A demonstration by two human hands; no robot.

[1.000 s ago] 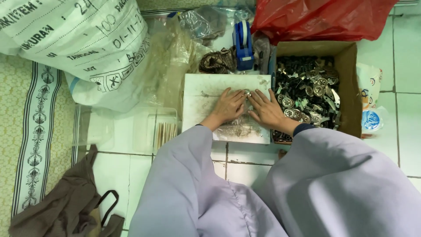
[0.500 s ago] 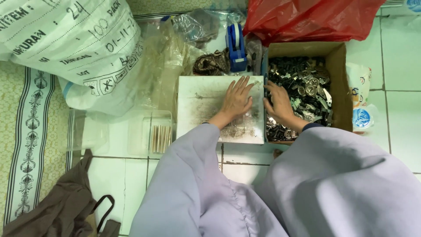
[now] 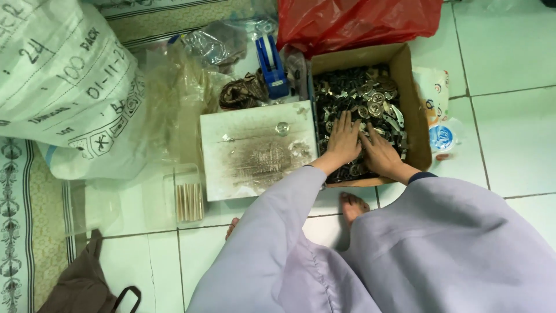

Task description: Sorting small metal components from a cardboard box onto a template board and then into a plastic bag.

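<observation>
Both hands have left the white board (image 3: 258, 150) for the cardboard box (image 3: 414, 110) just right of it. Left hand (image 3: 343, 142) and right hand (image 3: 379, 155) lie flat, fingers spread, on the metal parts (image 3: 362, 95) inside; one round piece (image 3: 282, 127) sits on the board.

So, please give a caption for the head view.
Both hands, left hand and right hand, rest in a cardboard box of metal parts.
</observation>
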